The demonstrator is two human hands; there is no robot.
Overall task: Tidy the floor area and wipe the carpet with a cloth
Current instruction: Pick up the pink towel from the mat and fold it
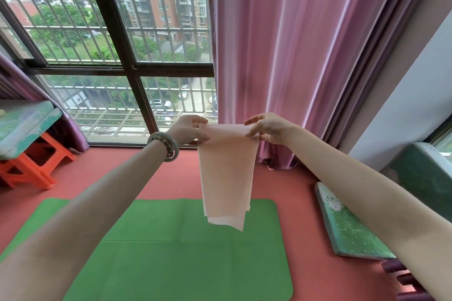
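Nearest to me, a green mat point(171, 252) lies flat on the red carpet point(305, 239), its rounded right corners in view and a bare strip of carpet along its right and far edges. Above its far edge I hold a pale pink cloth point(226, 173) up in the air, touching nothing below. My left hand point(189, 129), a bracelet point(168, 145) at the wrist, pinches the top left corner between thumb and fingers. My right hand point(266, 128) pinches the top right corner the same way. The cloth hangs folded over, lower hem uneven.

To the right a green cushion point(349, 227) lies on the carpet, apart from the mat. At far left stands an orange stool point(36, 166). Beyond, a pink curtain point(281, 44) reaches the floor beside the barred window point(122, 32).
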